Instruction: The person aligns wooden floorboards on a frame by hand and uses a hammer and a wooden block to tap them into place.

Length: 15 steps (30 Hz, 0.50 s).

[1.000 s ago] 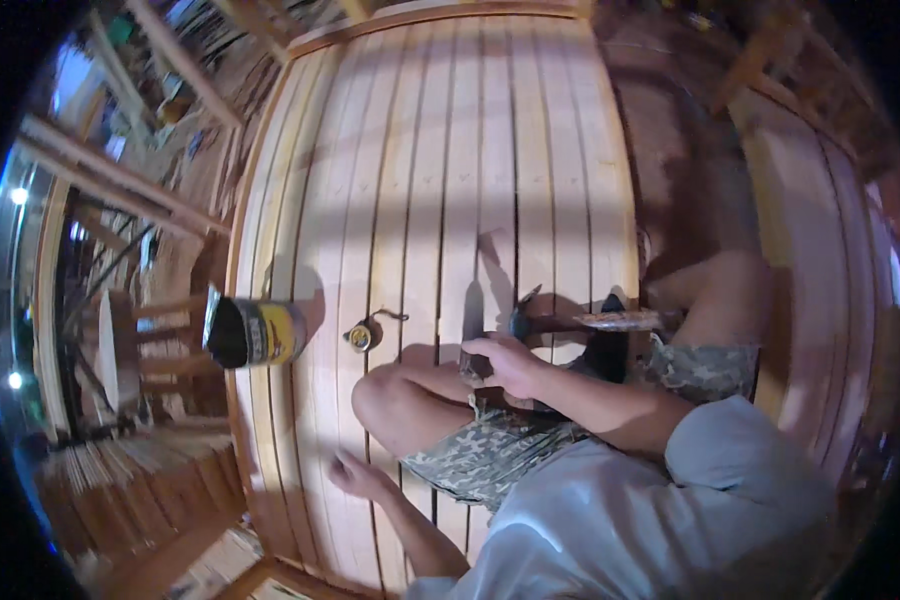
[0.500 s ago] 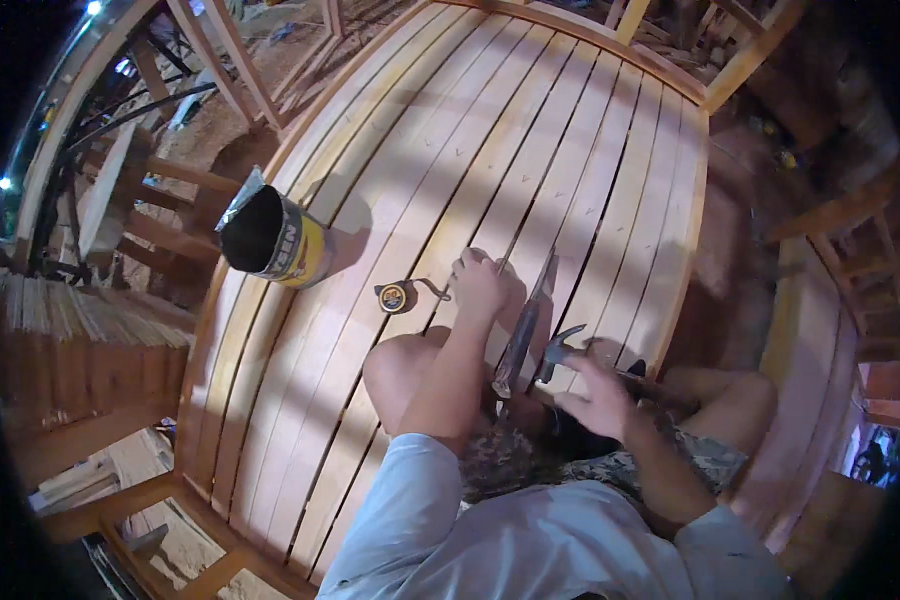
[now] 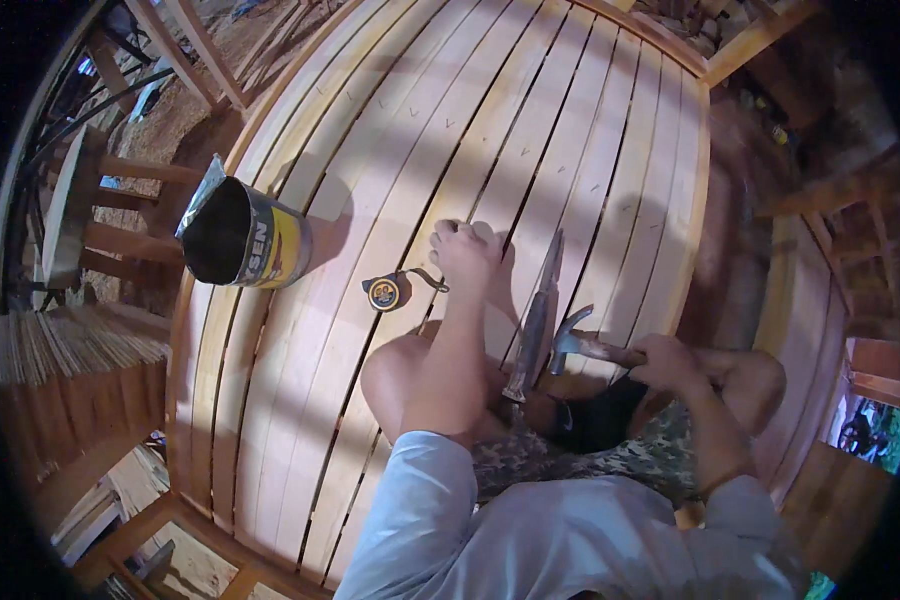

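Observation:
I sit on a wide panel of pale wooden slats (image 3: pixel 320 400). My right hand (image 3: pixel 670 362) is closed around the wooden handle of a claw hammer (image 3: pixel 568 342), its metal head pointing left above the slats. Beside the hammer lies a long, dark tool with a tapered tip (image 3: pixel 535 335), perhaps a chisel. My left hand (image 3: pixel 467 252) is low over the slats with its fingers curled together; whatever they pinch is hidden. Just left of that hand a black and yellow tape measure (image 3: pixel 384 292) rests on the wood, its strap reaching toward my wrist.
An open dark can with a yellow label (image 3: pixel 288 245) stands at the panel's left side. Stacked boards (image 3: pixel 80 370) sit beyond the left edge. A raised wooden rim (image 3: pixel 660 50) borders the far end, and timber framing surrounds the panel. Small marks dot several slats.
My right hand has gone from loose fingers near the hammer's head to a grip on its handle. My left hand has shifted slightly, its fingers curling. The view has shifted a little.

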Available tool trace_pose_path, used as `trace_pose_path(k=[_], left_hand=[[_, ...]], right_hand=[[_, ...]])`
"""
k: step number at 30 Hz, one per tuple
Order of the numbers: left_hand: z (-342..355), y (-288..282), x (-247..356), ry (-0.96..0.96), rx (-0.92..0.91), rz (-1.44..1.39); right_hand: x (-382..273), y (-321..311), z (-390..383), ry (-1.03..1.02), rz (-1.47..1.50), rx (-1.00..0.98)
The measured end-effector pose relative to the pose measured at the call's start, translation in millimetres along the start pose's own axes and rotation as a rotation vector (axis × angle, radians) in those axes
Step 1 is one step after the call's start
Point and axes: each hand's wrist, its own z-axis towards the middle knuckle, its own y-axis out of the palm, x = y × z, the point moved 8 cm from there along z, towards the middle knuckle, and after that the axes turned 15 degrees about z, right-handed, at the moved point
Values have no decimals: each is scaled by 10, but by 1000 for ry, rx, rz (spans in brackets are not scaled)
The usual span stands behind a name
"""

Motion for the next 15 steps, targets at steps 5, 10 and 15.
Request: trace_pose_path(k=[5,10,15], left_hand=[[13,-179,-235,-121,335,10],[48,-17,-348,-246,133,35],[96,145,-183,-203,104,67]], right_hand=[[-570,-783,-378,165,-12,264],[-652,-1284,-383,-230,307,565],[-599,-794,43,-121,1279,293]])
